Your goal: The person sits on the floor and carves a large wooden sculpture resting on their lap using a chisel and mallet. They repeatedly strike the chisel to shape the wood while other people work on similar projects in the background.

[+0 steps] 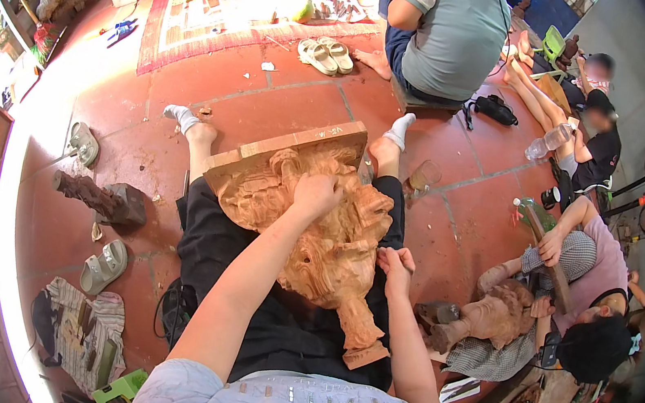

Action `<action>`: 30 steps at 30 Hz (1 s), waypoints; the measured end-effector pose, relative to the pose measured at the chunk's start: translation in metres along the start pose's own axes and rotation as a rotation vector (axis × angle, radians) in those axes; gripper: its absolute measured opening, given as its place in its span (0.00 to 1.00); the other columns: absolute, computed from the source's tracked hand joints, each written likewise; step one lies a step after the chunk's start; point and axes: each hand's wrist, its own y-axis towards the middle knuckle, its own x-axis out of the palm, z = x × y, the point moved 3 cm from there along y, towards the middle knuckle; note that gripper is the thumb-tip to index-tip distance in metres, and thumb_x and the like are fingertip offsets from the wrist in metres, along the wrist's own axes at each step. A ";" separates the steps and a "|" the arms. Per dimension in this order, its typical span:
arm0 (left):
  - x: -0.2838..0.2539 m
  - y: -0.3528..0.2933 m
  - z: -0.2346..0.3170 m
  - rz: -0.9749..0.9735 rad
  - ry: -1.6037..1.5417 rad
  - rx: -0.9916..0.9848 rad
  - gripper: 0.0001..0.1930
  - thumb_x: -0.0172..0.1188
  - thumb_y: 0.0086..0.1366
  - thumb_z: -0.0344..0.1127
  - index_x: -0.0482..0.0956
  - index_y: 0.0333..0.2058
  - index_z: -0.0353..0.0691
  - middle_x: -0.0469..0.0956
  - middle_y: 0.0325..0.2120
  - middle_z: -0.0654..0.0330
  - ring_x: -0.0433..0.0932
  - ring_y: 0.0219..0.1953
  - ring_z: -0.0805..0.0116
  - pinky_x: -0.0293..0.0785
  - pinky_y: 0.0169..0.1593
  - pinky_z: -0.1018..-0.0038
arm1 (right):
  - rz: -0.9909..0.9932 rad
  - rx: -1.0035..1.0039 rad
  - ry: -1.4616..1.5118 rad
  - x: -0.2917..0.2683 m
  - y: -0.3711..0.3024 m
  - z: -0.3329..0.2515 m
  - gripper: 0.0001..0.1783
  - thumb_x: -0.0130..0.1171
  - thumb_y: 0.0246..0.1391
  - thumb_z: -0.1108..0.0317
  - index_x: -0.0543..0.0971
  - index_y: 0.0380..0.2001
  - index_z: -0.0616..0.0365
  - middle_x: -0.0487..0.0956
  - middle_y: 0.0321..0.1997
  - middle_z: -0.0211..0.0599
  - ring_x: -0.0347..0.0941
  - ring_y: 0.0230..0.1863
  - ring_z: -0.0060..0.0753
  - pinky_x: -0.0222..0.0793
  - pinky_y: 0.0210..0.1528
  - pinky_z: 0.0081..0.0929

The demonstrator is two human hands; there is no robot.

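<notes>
A large carved wooden sculpture (325, 243) lies tilted across my lap, its flat square base (297, 144) toward my feet and its narrow end toward my waist. My left hand (317, 197) is closed and rests on the carved surface near the middle. What it grips, if anything, is hidden under the fingers. My right hand (395, 268) is curled closed just beside the sculpture's right side, above my right thigh. I cannot make out whether something small is in it. My dark trousers (222, 270) lie under the wood.
To the right a co-worker (588, 280) handles another wooden carving (492, 312). A dark carved piece (104, 200), sandals (105, 266) and a striped cloth with tools (85, 333) lie at left. Another seated person (456, 39) is ahead, near a patterned mat (168, 40). A glass (425, 175) stands right of my foot.
</notes>
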 end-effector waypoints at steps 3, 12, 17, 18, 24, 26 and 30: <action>0.000 -0.001 -0.001 0.018 0.014 0.010 0.17 0.51 0.60 0.46 0.80 0.35 0.39 0.81 0.30 0.49 0.78 0.37 0.54 0.64 0.52 0.57 | 0.008 -0.020 -0.004 -0.006 -0.011 0.008 0.10 0.55 0.56 0.75 0.67 0.23 0.56 0.79 0.31 0.41 0.78 0.33 0.32 0.77 0.39 0.33; 0.000 0.000 0.001 0.007 0.025 0.003 0.17 0.50 0.61 0.46 0.80 0.35 0.39 0.81 0.30 0.50 0.78 0.38 0.53 0.64 0.52 0.57 | 0.016 0.022 0.024 -0.001 0.004 -0.006 0.10 0.56 0.57 0.73 0.68 0.24 0.56 0.79 0.30 0.40 0.78 0.33 0.33 0.77 0.39 0.33; 0.001 0.000 -0.002 0.033 0.017 0.007 0.17 0.50 0.61 0.46 0.80 0.35 0.39 0.80 0.29 0.49 0.78 0.37 0.52 0.65 0.49 0.58 | 0.014 -0.044 -0.031 -0.003 -0.003 0.007 0.09 0.55 0.57 0.74 0.68 0.24 0.57 0.79 0.31 0.40 0.78 0.32 0.31 0.77 0.39 0.32; 0.001 -0.001 -0.003 0.036 0.012 0.005 0.17 0.50 0.61 0.46 0.80 0.35 0.39 0.80 0.29 0.49 0.78 0.37 0.52 0.65 0.49 0.58 | -0.012 -0.040 -0.032 -0.003 -0.009 0.004 0.09 0.55 0.56 0.75 0.68 0.24 0.57 0.79 0.31 0.41 0.78 0.32 0.31 0.77 0.39 0.31; 0.000 -0.002 -0.002 0.039 0.001 0.009 0.17 0.51 0.60 0.46 0.80 0.34 0.39 0.80 0.28 0.50 0.78 0.36 0.52 0.65 0.49 0.58 | -0.031 0.041 0.016 0.000 -0.003 -0.009 0.10 0.56 0.56 0.75 0.68 0.23 0.57 0.79 0.31 0.40 0.78 0.32 0.31 0.77 0.38 0.30; 0.002 -0.001 -0.001 0.040 -0.021 0.017 0.17 0.51 0.60 0.46 0.80 0.34 0.40 0.80 0.29 0.50 0.78 0.36 0.51 0.65 0.49 0.59 | -0.013 0.003 0.015 -0.001 0.003 -0.001 0.10 0.56 0.56 0.75 0.68 0.23 0.56 0.79 0.30 0.40 0.78 0.31 0.31 0.77 0.38 0.30; 0.002 0.000 0.000 0.024 0.020 -0.002 0.17 0.51 0.60 0.46 0.81 0.35 0.40 0.80 0.29 0.50 0.78 0.37 0.51 0.65 0.51 0.58 | 0.028 -0.050 -0.028 -0.002 -0.003 0.010 0.12 0.56 0.57 0.74 0.66 0.23 0.55 0.79 0.30 0.39 0.76 0.30 0.26 0.74 0.37 0.26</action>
